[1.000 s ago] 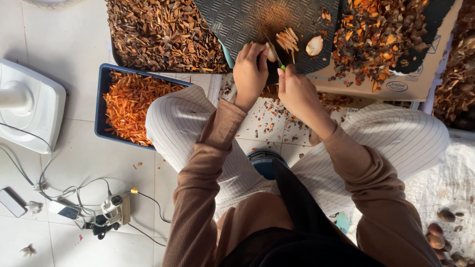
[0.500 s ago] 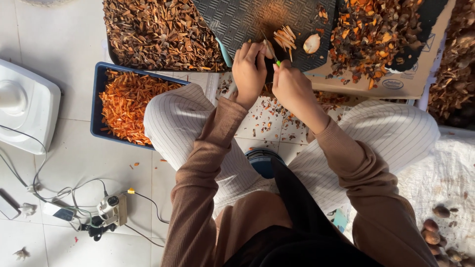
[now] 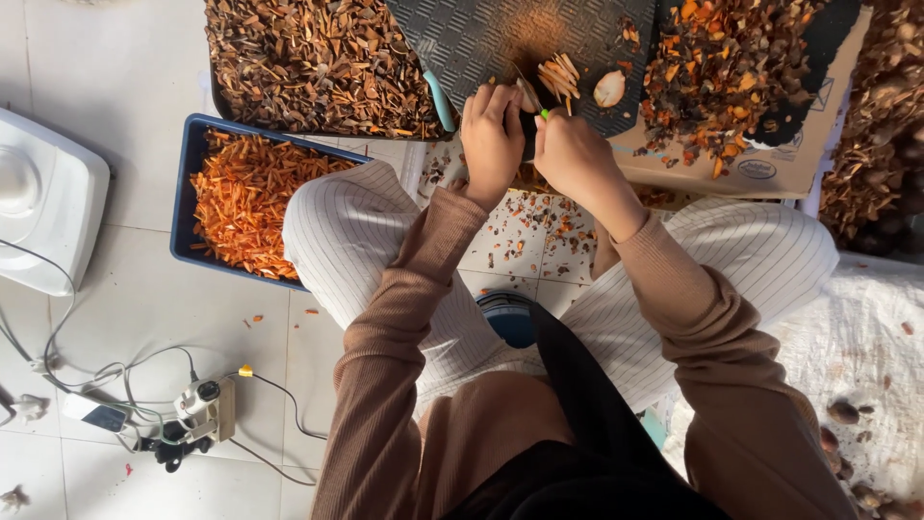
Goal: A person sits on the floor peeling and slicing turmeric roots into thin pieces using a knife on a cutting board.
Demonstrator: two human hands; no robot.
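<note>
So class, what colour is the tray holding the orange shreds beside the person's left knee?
Dark blue: the rectangular tray shows best in the head view, with orange shreds filling it.

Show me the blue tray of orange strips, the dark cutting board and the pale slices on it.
blue tray (image 3: 183, 193): head view, left rim.
cutting board (image 3: 462, 39): head view, bare ridged surface.
pale slices (image 3: 560, 77): head view, middle of the pile.

Blue tray (image 3: 185, 193) of orange shreds sits on the tiled floor (image 3: 125, 318), beside a tray of brown husks (image 3: 318, 63). White appliance (image 3: 43, 197) far left; cables and power strip (image 3: 207, 409) below it. White sack (image 3: 866, 337) at right carries loose nuts (image 3: 843, 412).
</note>
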